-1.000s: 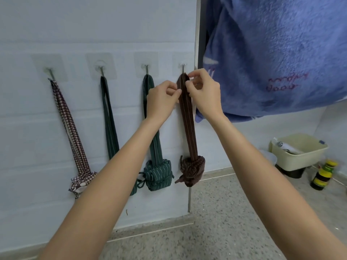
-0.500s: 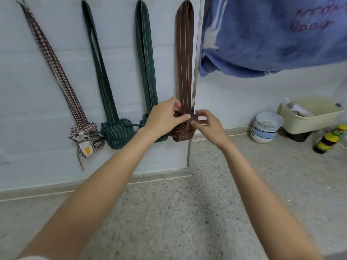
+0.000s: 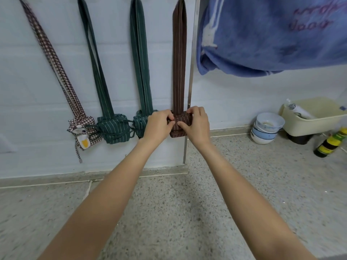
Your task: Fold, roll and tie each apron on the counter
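Since a second ago both hands have dropped from the hook down the brown strap to the rolled bundle at its foot, and the view has tilted down with them. The left hand point(image 3: 159, 124) now curls its fingers round the left end of the brown apron point(image 3: 181, 124), thumb and forefinger pinching the cloth at the front. The right hand point(image 3: 195, 124) grips the right end, its fingers bent over the top edge and its thumb pressing the face of the roll. The thumbs nearly meet in the middle.

The brown apron hangs by its strap against the white wall point(image 3: 28, 81), just above the counter point(image 3: 169, 212) and beside a metal strip point(image 3: 190, 81). To its left hang three more rolled bundles in a row: a green apron point(image 3: 139, 121) partly hidden by the left hand, a second green apron point(image 3: 112, 128), and a checked apron point(image 3: 84, 132) with a yellow patch.

A blue towel point(image 3: 272, 34) hangs at upper right. Stacked bowls point(image 3: 266, 126), a cream tub point(image 3: 315, 117) and a dark bottle point(image 3: 330, 143) stand on the counter at right.
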A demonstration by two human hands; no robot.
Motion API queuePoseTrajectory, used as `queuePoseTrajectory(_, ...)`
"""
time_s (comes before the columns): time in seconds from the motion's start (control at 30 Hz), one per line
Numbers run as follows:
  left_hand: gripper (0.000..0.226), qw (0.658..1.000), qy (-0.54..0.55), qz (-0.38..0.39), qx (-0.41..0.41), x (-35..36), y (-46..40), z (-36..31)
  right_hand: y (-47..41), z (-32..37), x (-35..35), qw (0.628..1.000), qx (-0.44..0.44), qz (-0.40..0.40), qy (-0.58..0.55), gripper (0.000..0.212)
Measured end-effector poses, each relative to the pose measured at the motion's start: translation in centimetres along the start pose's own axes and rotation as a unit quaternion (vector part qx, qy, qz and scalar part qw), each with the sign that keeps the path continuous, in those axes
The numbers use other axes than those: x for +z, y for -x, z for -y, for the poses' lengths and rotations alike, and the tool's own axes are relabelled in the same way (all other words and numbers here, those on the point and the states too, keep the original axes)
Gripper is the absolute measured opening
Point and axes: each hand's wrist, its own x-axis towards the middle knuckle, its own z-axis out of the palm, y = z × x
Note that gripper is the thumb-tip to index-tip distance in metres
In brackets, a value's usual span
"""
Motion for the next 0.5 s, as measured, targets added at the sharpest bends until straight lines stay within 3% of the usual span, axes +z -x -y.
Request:
queuePoseTrajectory(0.17, 0.006, 1.0, 0.003, 0.008, -0.016, 0.1, 0.8, -0.1, 0.1, -0.1, -0.8, 0.998, -0.05, 0.031, 0.031, 0.045)
queuePoseTrajectory(0.5, 0.016, 0.998, -0.043, -0.029, -0.018, -1.0, 1.8, -1.7, -0.4, 0.6, -2.7, 0.993, -0.055, 0.046, 0.089, 0.046)
